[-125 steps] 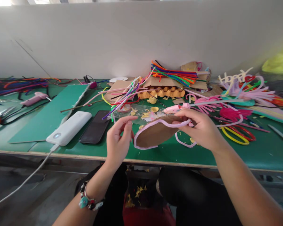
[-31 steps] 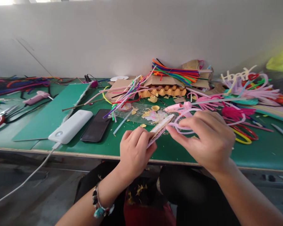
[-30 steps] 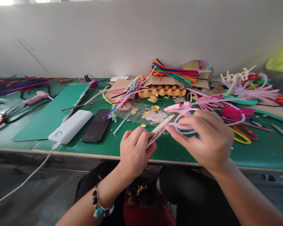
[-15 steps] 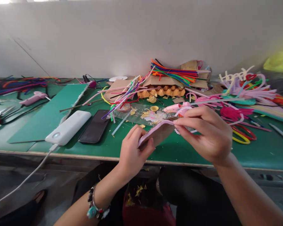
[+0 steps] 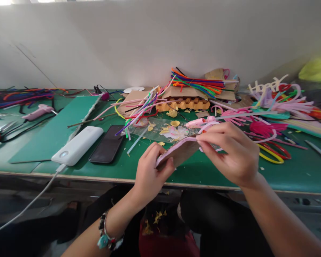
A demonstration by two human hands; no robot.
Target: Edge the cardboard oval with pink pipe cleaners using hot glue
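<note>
A piece of brown cardboard (image 5: 186, 152) is held up over the front of the table. Along its upper edge runs a pale lilac pipe cleaner (image 5: 177, 145). My left hand (image 5: 149, 175) grips the left end of the cardboard between thumb and fingers. At the far right corner, my right hand (image 5: 231, 153) pinches the pipe cleaner against the edge, its loose end curving up behind my fingers. Just beyond the cardboard lies a pink glue gun (image 5: 199, 122), partly hidden by my right hand.
A white power bank (image 5: 79, 144) with a cable and a black phone (image 5: 107, 144) lie to the left, near scissors (image 5: 0, 134) and another glue gun (image 5: 39, 112). Behind are an egg carton (image 5: 186, 104) and bundled pipe cleaners (image 5: 198, 84). Yellow scraps litter the green table (image 5: 117, 173).
My right hand has shifted slightly left at the cardboard's corner. The left hand keeps its hold almost unmoved. At lower left, a foot seen on the floor earlier has moved.
</note>
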